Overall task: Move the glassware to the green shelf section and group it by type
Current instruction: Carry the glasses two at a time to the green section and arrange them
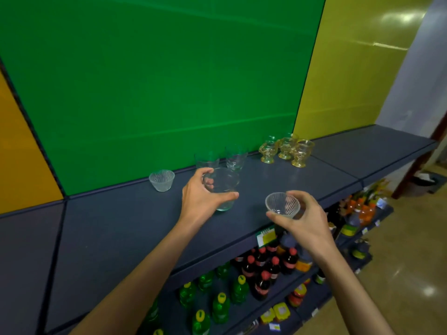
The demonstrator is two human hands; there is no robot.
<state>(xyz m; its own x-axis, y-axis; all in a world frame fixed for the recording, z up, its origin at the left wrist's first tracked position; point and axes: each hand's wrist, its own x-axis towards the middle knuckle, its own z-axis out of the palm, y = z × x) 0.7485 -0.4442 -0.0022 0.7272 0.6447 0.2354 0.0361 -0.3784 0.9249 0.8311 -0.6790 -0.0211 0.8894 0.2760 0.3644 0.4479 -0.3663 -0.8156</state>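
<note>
1. My left hand (203, 194) is wrapped around a clear tumbler (223, 188), thumb on the near side and fingers on the far side, just in front of the two tumblers (221, 158) that stand against the green panel (150, 78). I cannot tell whether its base is on the shelf (116, 228) or just above it.

2. My right hand (302, 218) is closed on a ribbed glass bowl (282, 204), held tilted in the air over the shelf's front edge, well to the right of the green panel's middle.

3. Already below the green panel: one matching ribbed bowl (161, 180) at the left and the pair of tumblers near the centre.

4. The three amber footed cups (286, 149) cluster together at the green panel's right border, where the yellow panel (358, 68) begins; they look only partly inside the green section.

5. My reading: the sort is well advanced. Left to do are setting this tumbler with its pair, carrying my bowl across to its twin, and perhaps nudging the amber cups fully under green.
</note>
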